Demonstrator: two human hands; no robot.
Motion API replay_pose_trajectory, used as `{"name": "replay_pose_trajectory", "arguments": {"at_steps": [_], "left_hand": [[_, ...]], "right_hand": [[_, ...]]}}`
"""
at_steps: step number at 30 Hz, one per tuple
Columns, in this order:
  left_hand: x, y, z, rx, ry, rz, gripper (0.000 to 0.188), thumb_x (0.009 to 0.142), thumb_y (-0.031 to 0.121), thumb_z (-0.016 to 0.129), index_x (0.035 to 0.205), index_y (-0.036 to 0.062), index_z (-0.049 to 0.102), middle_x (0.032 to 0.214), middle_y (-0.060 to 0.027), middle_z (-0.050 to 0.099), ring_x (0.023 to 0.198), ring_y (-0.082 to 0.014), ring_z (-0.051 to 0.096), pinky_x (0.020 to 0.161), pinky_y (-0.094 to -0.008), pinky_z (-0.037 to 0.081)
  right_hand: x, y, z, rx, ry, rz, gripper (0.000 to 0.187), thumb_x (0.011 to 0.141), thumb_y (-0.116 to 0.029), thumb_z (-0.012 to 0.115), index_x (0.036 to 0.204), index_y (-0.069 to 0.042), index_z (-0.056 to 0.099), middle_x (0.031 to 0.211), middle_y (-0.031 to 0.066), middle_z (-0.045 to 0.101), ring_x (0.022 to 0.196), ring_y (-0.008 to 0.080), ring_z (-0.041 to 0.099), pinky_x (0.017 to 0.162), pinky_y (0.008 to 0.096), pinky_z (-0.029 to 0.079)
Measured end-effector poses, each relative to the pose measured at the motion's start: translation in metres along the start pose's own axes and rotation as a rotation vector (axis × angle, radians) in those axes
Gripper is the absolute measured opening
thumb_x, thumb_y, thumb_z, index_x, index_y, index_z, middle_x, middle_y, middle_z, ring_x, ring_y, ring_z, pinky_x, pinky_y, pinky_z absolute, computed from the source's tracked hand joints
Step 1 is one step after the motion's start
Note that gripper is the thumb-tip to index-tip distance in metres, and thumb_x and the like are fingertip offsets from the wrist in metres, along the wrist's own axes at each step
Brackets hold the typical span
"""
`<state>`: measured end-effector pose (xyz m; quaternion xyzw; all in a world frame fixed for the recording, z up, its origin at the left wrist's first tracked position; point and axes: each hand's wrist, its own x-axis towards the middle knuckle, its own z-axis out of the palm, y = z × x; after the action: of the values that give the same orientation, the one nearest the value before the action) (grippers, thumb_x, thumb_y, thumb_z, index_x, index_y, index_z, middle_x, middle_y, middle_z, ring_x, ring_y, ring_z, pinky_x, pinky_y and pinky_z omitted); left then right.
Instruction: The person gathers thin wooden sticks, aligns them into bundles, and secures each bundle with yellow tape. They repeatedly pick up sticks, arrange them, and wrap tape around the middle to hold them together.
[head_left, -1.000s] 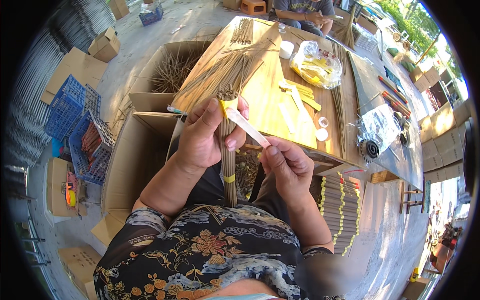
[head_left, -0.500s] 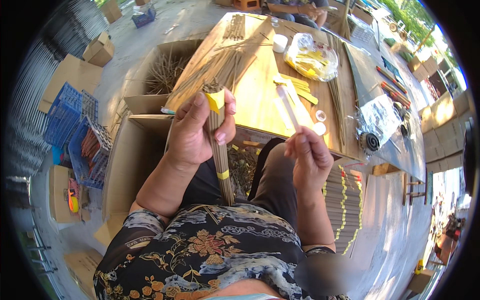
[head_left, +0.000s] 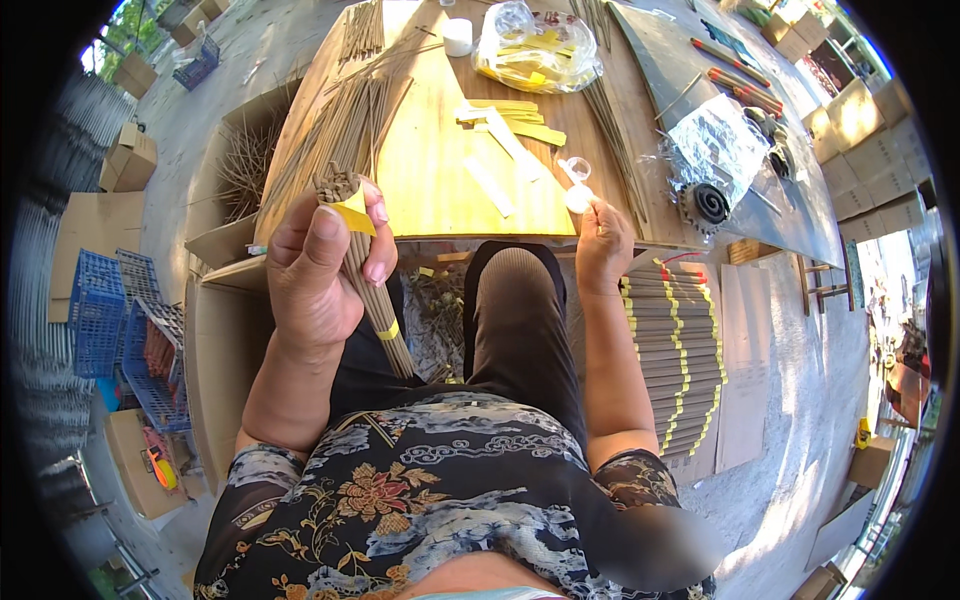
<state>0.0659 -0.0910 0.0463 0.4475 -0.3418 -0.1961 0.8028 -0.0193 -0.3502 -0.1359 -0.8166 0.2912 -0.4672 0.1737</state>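
My left hand point(head_left: 322, 255) is wrapped round a bundle of thin brown incense sticks point(head_left: 368, 285), held tilted above my lap. A yellow paper strip point(head_left: 352, 213) stands out near the top of the bundle, by my thumb, and a narrow yellow band circles it lower down. At the table's near edge, my right hand point(head_left: 605, 240) has its fingertips pressed together at a small white round lid point(head_left: 577, 199). What those fingers hold, if anything, is hidden. Just beyond lies a clear ring-shaped cap point(head_left: 575, 168). White strips point(head_left: 488, 187) and yellow paper strips point(head_left: 515, 118) lie on the wooden table point(head_left: 425, 205).
Loose sticks point(head_left: 335, 125) cover the table's left side. A plastic bag of yellow strips point(head_left: 538, 50) and a white jar point(head_left: 457, 37) stand farther back. Cardboard boxes point(head_left: 225, 330) flank my left; stacked yellow-banded bundles point(head_left: 675, 360) lie low on the right.
The pale strip that was between my right fingers no longer shows there. My right hand has come to the white lid. My left hand still grips the bundle; the view has shifted.
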Motion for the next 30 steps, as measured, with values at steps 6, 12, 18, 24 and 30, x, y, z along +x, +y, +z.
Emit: {"name": "replay_pose_trajectory", "arguments": {"at_steps": [6,12,18,24,30], "left_hand": [[0.003,-0.01,0.0,0.064,-0.009,0.014,0.036,0.089,0.03,0.05,0.1,-0.0043,0.051,0.092,-0.0107,0.049,0.055,-0.0123,0.047,0.048,-0.0229,0.038],[-0.002,-0.013,0.005,0.124,-0.043,-0.015,0.033,0.087,0.028,0.054,0.101,-0.0022,0.053,0.092,-0.0092,0.051,0.059,-0.0126,0.048,0.052,-0.0225,0.039],[-0.016,-0.003,0.019,0.074,-0.085,-0.01,0.031,0.087,0.023,0.056,0.1,-0.0045,0.052,0.081,-0.0027,0.05,0.06,-0.0062,0.046,0.052,-0.0183,0.038],[-0.031,0.009,0.009,-0.081,-0.248,-0.011,0.036,0.09,0.026,0.05,0.105,-0.0061,0.052,0.083,-0.0053,0.053,0.06,-0.0071,0.048,0.052,-0.0185,0.038],[-0.037,0.018,0.006,-0.152,-0.31,-0.06,0.039,0.09,0.028,0.048,0.108,-0.0069,0.051,0.09,-0.0085,0.055,0.057,-0.009,0.048,0.049,-0.0191,0.039]], "right_hand": [[-0.001,0.002,0.0,-0.134,-0.077,-0.024,0.016,0.072,-0.012,0.065,0.088,-0.011,0.062,0.09,0.0042,0.062,0.085,0.0227,0.057,0.073,0.0344,0.042],[0.025,-0.094,-0.055,0.832,-0.236,0.323,0.042,0.072,-0.017,0.069,0.109,-0.003,0.056,0.107,0.0111,0.055,0.103,0.0211,0.051,0.091,0.0343,0.037],[0.037,-0.194,-0.084,1.291,-0.716,-0.073,0.049,0.069,-0.016,0.074,0.111,0.0,0.054,0.11,0.0116,0.052,0.103,0.0188,0.05,0.089,0.0296,0.04],[0.029,-0.21,-0.085,1.654,-0.85,0.035,0.034,0.072,-0.003,0.069,0.103,0.004,0.057,0.11,0.0132,0.049,0.083,0.0139,0.057,0.057,0.0213,0.056],[0.033,-0.215,-0.097,1.666,-1.05,0.133,0.039,0.073,-0.017,0.07,0.105,0.002,0.058,0.112,0.02,0.051,0.096,0.0238,0.055,0.076,0.03,0.05]]}}
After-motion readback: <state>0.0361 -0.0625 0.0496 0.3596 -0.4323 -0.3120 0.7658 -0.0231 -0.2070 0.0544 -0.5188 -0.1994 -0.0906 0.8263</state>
